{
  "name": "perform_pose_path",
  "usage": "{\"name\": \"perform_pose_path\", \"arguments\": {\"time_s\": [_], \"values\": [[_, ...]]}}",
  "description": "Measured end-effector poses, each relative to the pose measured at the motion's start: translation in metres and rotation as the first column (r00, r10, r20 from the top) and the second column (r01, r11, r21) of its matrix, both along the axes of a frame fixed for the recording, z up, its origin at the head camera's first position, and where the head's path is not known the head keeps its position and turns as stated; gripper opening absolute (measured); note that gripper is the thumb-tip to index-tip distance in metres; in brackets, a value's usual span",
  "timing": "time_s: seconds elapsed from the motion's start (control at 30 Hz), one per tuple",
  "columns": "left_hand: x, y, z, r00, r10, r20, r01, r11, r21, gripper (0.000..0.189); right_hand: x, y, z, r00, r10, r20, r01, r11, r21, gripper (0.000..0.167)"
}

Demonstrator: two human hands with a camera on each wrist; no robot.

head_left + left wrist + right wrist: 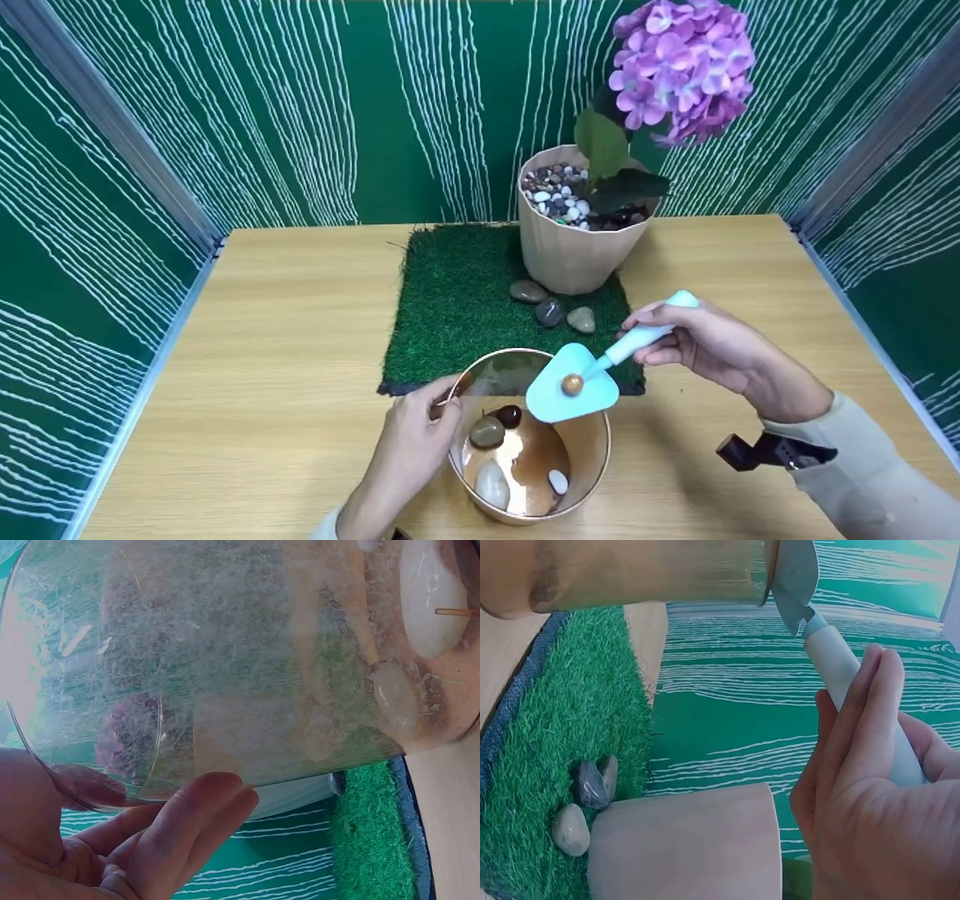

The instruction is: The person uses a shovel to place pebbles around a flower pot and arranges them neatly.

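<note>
My left hand [420,424] holds a clear amber container [589,480] by its rim, thumb and fingers on either side of the wall. Inside lie a dark red pebble [508,416], a grey-green stone [487,433], a large whitish stone [492,484] and a small white pebble [557,481]. My right hand [705,352] grips the pale handle of a small turquoise trowel [559,405]. A round brown bead or pebble [572,385] sits on its blade, which overlaps the container's right rim. In the right wrist view the blade [796,581] is right at the container's mouth.
A purple hydrangea [686,67] stands in a beige pot [570,255] of small pebbles on a green turf mat [457,315]. Three stones, one a dark stone [550,312], lie before the pot. Green walls [405,97] with white streaks enclose the wooden table [285,360].
</note>
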State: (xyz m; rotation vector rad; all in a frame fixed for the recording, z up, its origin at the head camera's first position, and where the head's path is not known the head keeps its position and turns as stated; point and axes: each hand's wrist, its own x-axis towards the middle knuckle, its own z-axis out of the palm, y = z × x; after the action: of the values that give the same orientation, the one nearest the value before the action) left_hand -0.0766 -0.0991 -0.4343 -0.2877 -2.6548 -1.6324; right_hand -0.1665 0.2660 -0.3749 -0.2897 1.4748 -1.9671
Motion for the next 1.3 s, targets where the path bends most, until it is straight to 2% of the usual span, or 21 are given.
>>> {"name": "perform_pose_path", "arguments": {"time_s": [0.47, 0.7, 0.9, 1.03, 1.2, 1.3], "values": [[0.0, 0.0, 0.001, 0.999, -0.003, 0.032, 0.003, 1.0, 0.01, 0.038, -0.003, 0.018, 0.005, 0.999, -0.037, -0.002, 0.037, 0.999, -0.026, 0.042], [0.0, 0.0, 0.001, 0.999, -0.001, 0.043, 0.001, 1.0, 0.005, 0.038, -0.007, 0.036, 0.006, 0.995, -0.101, 0.014, 0.102, 0.993, -0.065, 0.045], [0.0, -0.001, 0.0, 1.0, 0.0, 0.024, 0.0, 1.0, 0.002, 0.037, -0.018, 0.053, 0.0, 0.984, -0.178, 0.023, 0.179, 0.979, -0.101, 0.044], [0.001, 0.0, 0.0, 1.0, 0.0, 0.022, 0.0, 1.0, -0.001, 0.037, -0.027, 0.066, -0.009, 0.96, -0.261, 0.099, 0.272, 0.954, -0.125, 0.04], [0.0, 0.0, 0.001, 1.0, 0.001, 0.03, -0.001, 1.0, 0.002, 0.038, -0.04, 0.081, -0.024, 0.908, -0.375, 0.186, 0.397, 0.912, -0.098, 0.037], [0.0, -0.001, 0.0, 1.0, 0.003, 0.028, -0.003, 1.0, 0.005, 0.038, -0.047, 0.089, -0.034, 0.882, -0.419, 0.216, 0.444, 0.893, -0.078, 0.036]]}}
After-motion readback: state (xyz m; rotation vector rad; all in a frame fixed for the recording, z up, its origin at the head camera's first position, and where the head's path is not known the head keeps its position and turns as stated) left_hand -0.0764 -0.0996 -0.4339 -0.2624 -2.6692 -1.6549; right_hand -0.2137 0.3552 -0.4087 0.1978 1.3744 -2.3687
